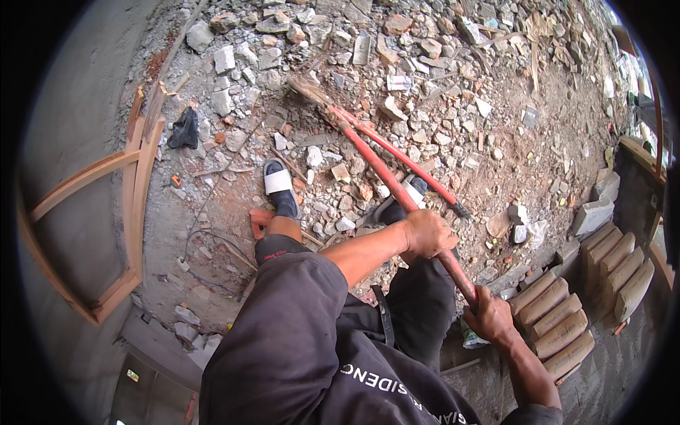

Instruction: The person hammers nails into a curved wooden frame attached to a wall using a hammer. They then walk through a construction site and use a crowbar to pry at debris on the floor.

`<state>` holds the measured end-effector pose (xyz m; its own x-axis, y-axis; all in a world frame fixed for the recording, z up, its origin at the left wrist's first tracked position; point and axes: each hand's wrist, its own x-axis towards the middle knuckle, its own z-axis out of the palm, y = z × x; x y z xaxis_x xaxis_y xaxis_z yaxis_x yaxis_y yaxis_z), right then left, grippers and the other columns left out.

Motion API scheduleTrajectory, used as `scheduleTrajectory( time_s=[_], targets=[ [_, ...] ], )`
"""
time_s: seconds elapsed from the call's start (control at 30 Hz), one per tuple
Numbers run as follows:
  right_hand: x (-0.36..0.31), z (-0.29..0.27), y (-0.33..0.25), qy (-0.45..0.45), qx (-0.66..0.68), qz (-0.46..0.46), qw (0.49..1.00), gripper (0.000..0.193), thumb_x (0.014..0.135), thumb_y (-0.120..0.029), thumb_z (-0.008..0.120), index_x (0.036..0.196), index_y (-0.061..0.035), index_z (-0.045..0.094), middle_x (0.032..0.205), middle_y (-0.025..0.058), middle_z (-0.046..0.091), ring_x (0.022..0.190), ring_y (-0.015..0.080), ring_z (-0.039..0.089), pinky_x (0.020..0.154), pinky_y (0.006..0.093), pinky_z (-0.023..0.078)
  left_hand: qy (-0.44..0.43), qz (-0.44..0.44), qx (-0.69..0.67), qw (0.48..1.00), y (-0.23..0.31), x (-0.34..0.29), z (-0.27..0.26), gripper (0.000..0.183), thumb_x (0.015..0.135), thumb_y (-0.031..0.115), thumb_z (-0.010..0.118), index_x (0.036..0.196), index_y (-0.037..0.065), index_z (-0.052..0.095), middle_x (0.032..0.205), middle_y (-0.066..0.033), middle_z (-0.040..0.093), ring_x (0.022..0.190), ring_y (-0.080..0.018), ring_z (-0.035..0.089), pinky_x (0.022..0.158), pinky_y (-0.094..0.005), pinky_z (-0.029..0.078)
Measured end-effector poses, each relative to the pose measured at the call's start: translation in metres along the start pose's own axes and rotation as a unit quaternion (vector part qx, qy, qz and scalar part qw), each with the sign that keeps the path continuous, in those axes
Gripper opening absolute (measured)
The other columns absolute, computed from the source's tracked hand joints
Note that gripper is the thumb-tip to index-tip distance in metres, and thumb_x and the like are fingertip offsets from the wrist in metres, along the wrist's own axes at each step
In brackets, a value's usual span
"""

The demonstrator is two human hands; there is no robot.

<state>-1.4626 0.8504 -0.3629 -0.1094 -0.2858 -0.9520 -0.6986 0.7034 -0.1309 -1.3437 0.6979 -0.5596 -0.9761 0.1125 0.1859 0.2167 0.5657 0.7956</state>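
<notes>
My left hand [428, 234] is closed around the middle of a long red-handled digging tool [375, 163]. Lower down and nearer my body, my right hand [489, 315] grips the same handle close to its end. The handle slants away to the far left, where the dusty tool head [308, 88] lies among the rubble; its exact shape is hard to make out. A second red pole [418, 170] with a black end lies beside the handle on the ground. Broken stones and brick bits [425, 127] surround the tool.
My sandalled feet [280, 180] stand on the debris. Wooden frames [134, 205] lean at the left wall, with a black plastic scrap [184, 129] nearby. Rows of filled paper sacks [556, 319] stand at the right, next to pale blocks [593, 214].
</notes>
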Motion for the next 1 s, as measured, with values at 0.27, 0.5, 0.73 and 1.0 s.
scheduleTrajectory(
  time_s=[0.27,0.5,0.73,1.0],
  targets=[
    [0.072,0.054,0.084,0.083,-0.030,-0.022,0.996,0.021,0.080,-0.025,0.053,0.085,-0.0059,0.045,0.058,0.0199,0.058,0.054,0.0381,0.058,0.052,0.0496,0.046,-0.055,-0.049,0.034,0.997,-0.020,0.019,0.067,0.007,0.070,0.022,0.053,0.069,0.016,0.054,0.061,-0.0037,0.056,0.055,-0.0206,0.060,0.049,-0.0340,0.048],
    [0.141,0.091,0.143,0.160,-0.050,-0.003,0.986,0.019,0.075,-0.024,0.057,0.079,-0.0072,0.049,0.061,0.0184,0.059,0.054,0.0365,0.058,0.052,0.0479,0.047,-0.090,-0.087,0.082,0.989,-0.053,0.036,0.136,0.009,0.074,0.022,0.053,0.069,0.015,0.054,0.065,-0.0051,0.059,0.059,-0.0214,0.063,0.049,-0.0339,0.048],
    [0.256,0.172,0.181,0.275,-0.001,0.058,0.960,0.015,0.069,-0.020,0.059,0.069,-0.0065,0.052,0.069,0.0168,0.059,0.063,0.0364,0.059,0.057,0.0466,0.047,-0.175,-0.124,0.134,0.968,-0.115,0.017,0.220,0.011,0.079,0.021,0.051,0.075,0.015,0.060,0.069,-0.0049,0.064,0.065,-0.0206,0.065,0.052,-0.0379,0.048],
    [0.312,0.184,0.147,0.316,0.061,-0.001,0.947,0.019,0.073,-0.022,0.064,0.077,-0.0071,0.053,0.070,0.0168,0.059,0.065,0.0375,0.058,0.056,0.0464,0.045,-0.123,-0.090,0.128,0.980,-0.134,0.000,0.234,0.010,0.075,0.020,0.053,0.075,0.011,0.058,0.069,-0.0044,0.061,0.070,-0.0195,0.062,0.061,-0.0351,0.045]
  ],
)
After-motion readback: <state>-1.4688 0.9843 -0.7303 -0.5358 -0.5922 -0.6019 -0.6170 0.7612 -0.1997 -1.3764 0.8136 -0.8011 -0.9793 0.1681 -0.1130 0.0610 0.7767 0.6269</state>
